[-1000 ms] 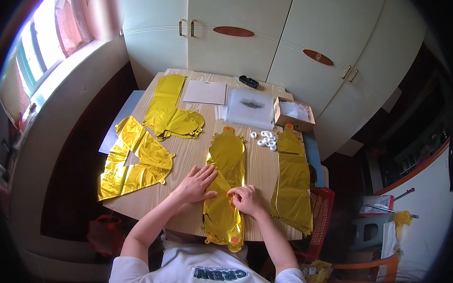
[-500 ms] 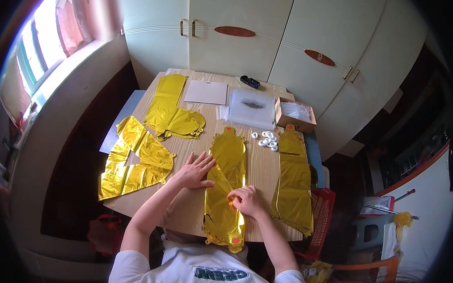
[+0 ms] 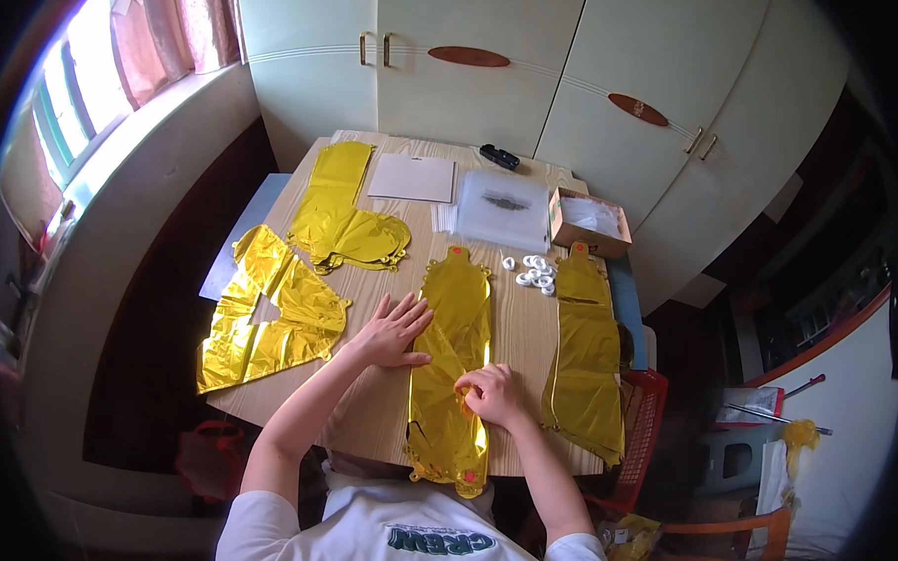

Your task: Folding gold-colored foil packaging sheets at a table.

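A flat, uninflated gold foil balloon (image 3: 453,300) lies lengthwise before me, its near end at the table's front edge. It has small tabs along its rim and a red dot at each end. My left hand (image 3: 393,333) rests open on its left edge, fingers spread, partly on the wood. With curled fingers my right hand (image 3: 492,393) pinches the foil near its right edge, and a diagonal crease runs from there. To the right lies another folded gold foil balloon (image 3: 582,354). On the left are a triangular one (image 3: 304,325) and an L-shaped one (image 3: 338,202).
At the back of the wooden table (image 3: 365,411) lie a pale card (image 3: 412,177), clear plastic bags (image 3: 505,221), a black object (image 3: 499,157) and a cardboard box (image 3: 609,244) with white contents. Several white ribbon rolls (image 3: 536,274) sit beside the middle balloon. A red basket (image 3: 645,426) stands at the right.
The view has shifted slightly. Both hands keep nearly the same place on the balloon, the left spread flat and the right pinching.
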